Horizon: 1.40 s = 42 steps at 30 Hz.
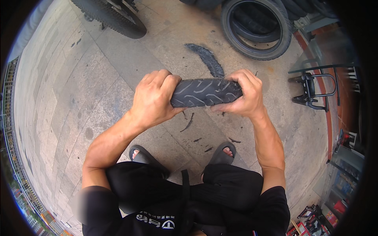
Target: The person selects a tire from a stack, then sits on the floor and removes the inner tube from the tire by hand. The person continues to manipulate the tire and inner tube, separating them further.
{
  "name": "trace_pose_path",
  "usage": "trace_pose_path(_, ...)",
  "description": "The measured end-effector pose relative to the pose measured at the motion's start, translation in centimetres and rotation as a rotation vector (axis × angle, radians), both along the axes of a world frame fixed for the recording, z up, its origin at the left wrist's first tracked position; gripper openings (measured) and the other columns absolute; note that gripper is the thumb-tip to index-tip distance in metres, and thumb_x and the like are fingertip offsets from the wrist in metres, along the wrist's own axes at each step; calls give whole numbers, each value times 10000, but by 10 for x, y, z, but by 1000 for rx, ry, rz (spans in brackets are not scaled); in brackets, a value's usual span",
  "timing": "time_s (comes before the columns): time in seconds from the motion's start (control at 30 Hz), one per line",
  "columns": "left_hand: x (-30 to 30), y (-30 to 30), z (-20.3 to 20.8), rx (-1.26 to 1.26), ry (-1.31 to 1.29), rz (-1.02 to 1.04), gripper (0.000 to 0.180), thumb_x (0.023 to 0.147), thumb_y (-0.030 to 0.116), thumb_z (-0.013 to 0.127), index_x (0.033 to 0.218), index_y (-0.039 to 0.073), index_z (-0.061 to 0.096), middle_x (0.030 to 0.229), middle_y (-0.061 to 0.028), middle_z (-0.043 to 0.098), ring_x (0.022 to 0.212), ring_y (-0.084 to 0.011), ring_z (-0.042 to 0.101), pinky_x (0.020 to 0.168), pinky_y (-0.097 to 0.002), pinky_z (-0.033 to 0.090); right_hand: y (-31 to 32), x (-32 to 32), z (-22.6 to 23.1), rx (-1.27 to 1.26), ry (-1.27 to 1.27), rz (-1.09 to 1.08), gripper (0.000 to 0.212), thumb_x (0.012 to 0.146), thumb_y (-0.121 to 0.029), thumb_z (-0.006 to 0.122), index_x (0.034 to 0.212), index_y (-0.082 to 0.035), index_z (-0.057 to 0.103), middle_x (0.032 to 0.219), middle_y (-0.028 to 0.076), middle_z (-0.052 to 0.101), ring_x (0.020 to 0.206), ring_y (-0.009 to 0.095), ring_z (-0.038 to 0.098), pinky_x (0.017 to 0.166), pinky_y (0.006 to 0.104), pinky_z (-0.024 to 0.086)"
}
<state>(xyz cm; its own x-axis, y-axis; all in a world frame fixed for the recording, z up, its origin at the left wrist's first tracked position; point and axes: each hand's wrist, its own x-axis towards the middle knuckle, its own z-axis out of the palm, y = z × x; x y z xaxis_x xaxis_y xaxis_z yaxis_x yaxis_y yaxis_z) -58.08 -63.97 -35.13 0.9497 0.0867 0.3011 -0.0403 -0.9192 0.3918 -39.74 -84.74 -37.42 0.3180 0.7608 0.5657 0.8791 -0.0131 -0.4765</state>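
Note:
A black rubber tyre (206, 93) with angled tread grooves is held up in front of me, its tread facing me and lying crosswise. My left hand (156, 93) wraps round its left side, and my right hand (246, 92) grips the right side, fingers over the far edge and thumb along the near one. Just beyond the tyre a torn, curved strip of dark rubber (206, 59) lies on the paving. The rest of the tyre below its tread is hidden from this view.
Small dark rubber scraps (188, 122) lie near my sandals (222, 154). A knobbly wheel (114, 19) stands at far left, and loose tyres (284, 23) are at far right. On the right stand a black metal frame (313, 90) and a glass cabinet (346, 161), with tools (315, 220) below.

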Motion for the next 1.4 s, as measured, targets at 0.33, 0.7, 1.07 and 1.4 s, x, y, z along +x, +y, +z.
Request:
trace_pose_path(0.33,-17,13,-39,-202,54,152,843,534,290,950,1207,4,531,1076,-164,583,1017,-377,570,897,-454,482,-36,30,28,-125,-49,-192,1049,355,-397,947,1278,-22,619,1199,147,607,1156,333,555,991,442,443)
trace_pose_path(0.7,-17,4,-3,-108,-64,62,737,467,299,958,1060,20,621,974,-138,618,900,-341,620,778,-428,501,24,-39,49,-320,-136,-89,964,321,-424,931,1144,-19,634,1084,124,610,1009,319,592,866,431,491)
trace_pose_path(1.07,-19,5,2,-77,-11,13,485,541,204,888,920,61,620,819,-99,593,777,-325,626,705,-420,503,31,-39,33,-232,-186,-14,629,440,-410,939,854,-40,643,774,83,602,729,283,616,644,390,495)
trace_pose_path(1.4,-8,-3,13,-38,12,75,745,516,267,925,1136,26,589,994,-132,603,931,-338,612,824,-429,508,22,-33,59,-543,-281,-160,873,432,-400,926,1171,-51,618,1089,112,642,1061,311,598,984,456,404)
